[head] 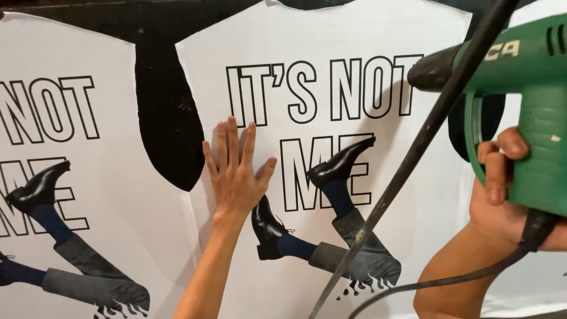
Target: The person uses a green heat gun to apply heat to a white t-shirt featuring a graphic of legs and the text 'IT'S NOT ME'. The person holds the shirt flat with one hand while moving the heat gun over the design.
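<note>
My left hand (236,171) lies flat with fingers spread on a white shirt-shaped fabric panel (331,35), just left of its print of outlined letters and two legs in black shoes (331,195). My right hand (502,189) grips the handle of a green heat gun (531,88). The gun's black nozzle (434,68) points left at the printed letters. A black power cord (413,159) runs diagonally across the panel in front of the print.
A second white panel (77,195) with the same print lies at the left. Both rest on a black surface (162,118) that shows between them. Another white piece (531,277) sits under my right arm.
</note>
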